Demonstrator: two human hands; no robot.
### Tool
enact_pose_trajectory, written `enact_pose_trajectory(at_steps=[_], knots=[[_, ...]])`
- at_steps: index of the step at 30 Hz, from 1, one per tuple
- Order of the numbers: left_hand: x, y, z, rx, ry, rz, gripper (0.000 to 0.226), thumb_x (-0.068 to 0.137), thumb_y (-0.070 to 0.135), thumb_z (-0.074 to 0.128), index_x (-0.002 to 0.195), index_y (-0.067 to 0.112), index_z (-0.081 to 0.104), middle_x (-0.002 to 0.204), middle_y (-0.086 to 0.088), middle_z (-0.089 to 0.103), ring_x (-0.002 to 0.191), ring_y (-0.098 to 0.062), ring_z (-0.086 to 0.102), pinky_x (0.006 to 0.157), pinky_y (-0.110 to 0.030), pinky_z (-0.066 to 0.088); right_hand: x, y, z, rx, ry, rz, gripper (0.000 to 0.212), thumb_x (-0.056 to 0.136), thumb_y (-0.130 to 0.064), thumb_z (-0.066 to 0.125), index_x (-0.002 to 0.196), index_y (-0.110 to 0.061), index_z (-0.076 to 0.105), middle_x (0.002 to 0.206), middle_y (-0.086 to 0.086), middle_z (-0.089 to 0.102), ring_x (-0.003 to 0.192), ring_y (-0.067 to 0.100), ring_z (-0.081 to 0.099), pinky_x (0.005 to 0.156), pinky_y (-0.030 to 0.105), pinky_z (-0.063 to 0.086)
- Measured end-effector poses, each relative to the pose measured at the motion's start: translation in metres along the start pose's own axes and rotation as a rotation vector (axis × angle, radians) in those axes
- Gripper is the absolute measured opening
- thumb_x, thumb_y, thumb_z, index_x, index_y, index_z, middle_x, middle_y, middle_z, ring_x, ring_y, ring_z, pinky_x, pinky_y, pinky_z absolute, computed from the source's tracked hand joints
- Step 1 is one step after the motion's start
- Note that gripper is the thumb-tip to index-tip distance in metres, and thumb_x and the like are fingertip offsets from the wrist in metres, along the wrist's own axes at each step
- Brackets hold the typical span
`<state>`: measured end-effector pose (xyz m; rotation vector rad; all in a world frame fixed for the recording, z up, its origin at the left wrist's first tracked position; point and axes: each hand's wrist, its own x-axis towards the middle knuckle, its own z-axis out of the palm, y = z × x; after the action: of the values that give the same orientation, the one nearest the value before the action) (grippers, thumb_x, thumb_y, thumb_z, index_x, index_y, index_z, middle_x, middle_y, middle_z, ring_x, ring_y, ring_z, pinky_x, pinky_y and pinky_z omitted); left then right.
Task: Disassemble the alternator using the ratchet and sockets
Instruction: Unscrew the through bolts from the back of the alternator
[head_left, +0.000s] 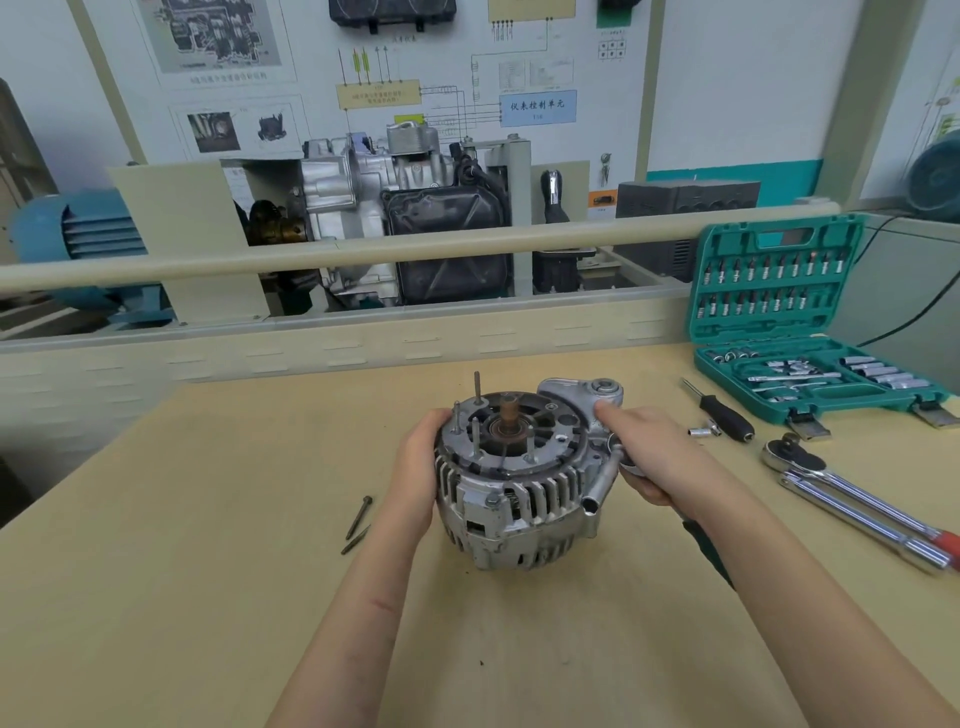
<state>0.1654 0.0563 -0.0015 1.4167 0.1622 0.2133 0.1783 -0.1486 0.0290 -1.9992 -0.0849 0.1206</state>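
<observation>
- Both bare forearms enter from the near edge and meet at the alternator (511, 478), which sits mid-table on the tan wooden tabletop (208, 597).
- Left hand (418, 467): fingers curled round the left side of the ribbed housing, gripping it.
- Right hand (649, 457): forefinger laid on the cast mounting lug at the far right of the housing; the other fingers wrap a chrome tool head pressed to the alternator's right side, with a dark handle showing under the wrist. Which tool it is cannot be told.
- Alternator: dull grey cast metal, slotted vents round the rim, rusty brown shaft at the centre, thin studs standing upright on top.
- Two long dark bolts (358, 525) lie on the table left of the housing, near the left forearm.
- Green plastic socket case (800, 332), far right, lid up: two rows of bits in the lid, chrome sockets and bars in the tray.
- Near the case: black-handled driver (724, 413), small chrome socket (701, 431), chrome ratchet (795, 457) and long chrome bars with red grips.
</observation>
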Motion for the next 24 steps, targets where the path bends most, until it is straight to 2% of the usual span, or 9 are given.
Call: enact_pose_trajectory(at_steps=[3,7,9,11,13,15,19,22,24], knots=[[-0.005,-0.001,-0.006,-0.045,0.009,-0.003,0.036,0.093,0.03,0.038,0.081,0.01,0.066,0.078,-0.009,0.071,0.072,-0.022,0.066,0.067,-0.031,0.05,-0.01,0.0,0.007,-0.062,0.005,-0.062,0.037,0.094,-0.044,0.035,0.078,-0.012,0.044,0.036,-0.003,0.028,0.025,0.011,0.022,0.033,0.012,0.015],[-0.014,-0.01,-0.004,-0.144,0.127,0.046,0.042,0.096,0.032,0.036,0.098,0.002,0.064,0.099,-0.02,0.067,0.095,-0.034,0.061,0.089,-0.044,0.047,-0.018,-0.003,0.005,-0.09,-0.035,-0.102,0.04,0.094,-0.045,0.037,0.078,-0.009,0.046,0.032,-0.008,0.026,0.025,0.009,0.021,0.034,0.012,0.016],[-0.018,-0.02,-0.004,-0.115,0.221,0.17,0.04,0.098,0.031,0.034,0.093,0.007,0.066,0.098,-0.014,0.067,0.098,-0.031,0.06,0.09,-0.042,0.045,-0.024,-0.002,0.0,-0.174,0.017,-0.162,0.048,0.094,-0.043,0.041,0.072,-0.002,0.052,0.038,-0.005,0.038,0.031,0.008,0.029,0.035,0.018,0.022],[-0.018,-0.028,-0.007,-0.058,0.297,0.233,0.039,0.1,0.031,0.03,0.1,0.014,0.065,0.105,-0.005,0.066,0.106,-0.023,0.059,0.094,-0.037,0.045,-0.034,-0.003,-0.005,-0.248,0.186,-0.284,0.047,0.092,-0.038,0.046,0.067,0.0,0.059,0.051,0.002,0.055,0.042,0.005,0.045,0.042,0.016,0.03],[-0.016,-0.032,-0.006,-0.06,0.256,0.199,0.042,0.1,0.036,0.026,0.109,0.017,0.062,0.112,-0.002,0.064,0.112,-0.021,0.056,0.099,-0.038,0.042,-0.043,-0.012,-0.01,-0.193,0.334,-0.425,0.041,0.089,-0.032,0.051,0.061,-0.003,0.058,0.052,0.003,0.056,0.047,0.004,0.052,0.046,0.011,0.033],[-0.016,-0.033,-0.005,-0.141,0.165,0.066,0.048,0.098,0.044,0.025,0.109,0.018,0.064,0.114,-0.004,0.066,0.112,-0.023,0.057,0.1,-0.041,0.041,-0.05,-0.028,-0.012,-0.136,0.399,-0.564,0.037,0.086,-0.028,0.054,0.057,-0.006,0.053,0.049,0.003,0.05,0.048,0.009,0.047,0.051,0.02,0.037],[-0.017,-0.036,-0.008,-0.077,0.139,0.101,0.046,0.099,0.037,0.028,0.087,0.031,0.072,0.093,0.011,0.072,0.094,-0.005,0.064,0.081,-0.022,0.048,-0.051,-0.067,0.001,-0.274,0.379,-0.824,0.031,0.085,-0.027,0.056,0.057,-0.015,0.05,0.044,-0.004,0.046,0.042,0.007,0.042,0.045,0.022,0.036],[-0.018,-0.037,-0.01,0.001,0.147,0.117,0.045,0.098,0.04,0.028,0.116,0.017,0.063,0.117,-0.001,0.065,0.112,-0.016,0.058,0.102,-0.039,0.04,-0.046,-0.086,0.016,-0.461,0.378,-0.976,0.029,0.087,-0.026,0.057,0.062,-0.012,0.051,0.048,0.003,0.048,0.046,0.022,0.045,0.046,0.026,0.034],[-0.019,-0.037,-0.011,0.031,0.135,0.123,0.047,0.098,0.041,0.027,0.118,0.017,0.061,0.119,-0.002,0.064,0.114,-0.018,0.057,0.105,-0.044,0.038,-0.044,-0.092,0.025,-0.553,0.376,-1.071,0.026,0.083,-0.025,0.053,0.061,-0.012,0.051,0.048,-0.001,0.042,0.045,0.021,0.04,0.044,0.025,0.031]])
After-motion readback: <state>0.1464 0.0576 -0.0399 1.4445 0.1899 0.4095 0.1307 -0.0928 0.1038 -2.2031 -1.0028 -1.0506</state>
